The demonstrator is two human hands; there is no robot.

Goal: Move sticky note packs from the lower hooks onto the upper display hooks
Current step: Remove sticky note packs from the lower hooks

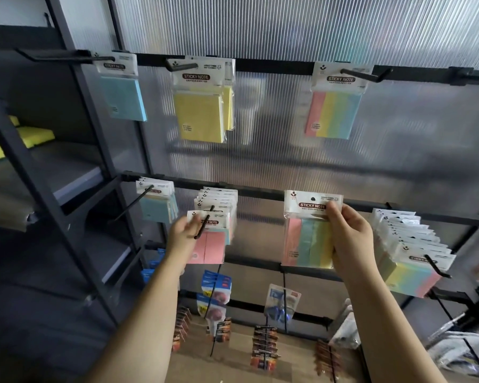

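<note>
Striped pack (pixel 307 239) in R grip (pixel 349 239), off hook.

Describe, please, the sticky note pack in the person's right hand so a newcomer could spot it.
Find the lower black rail across the ribbed panel. Right of centre, the right hand pinches a striped pack held free of any hook. Unlike its hanging neighbours, its punched hole is empty.
</note>
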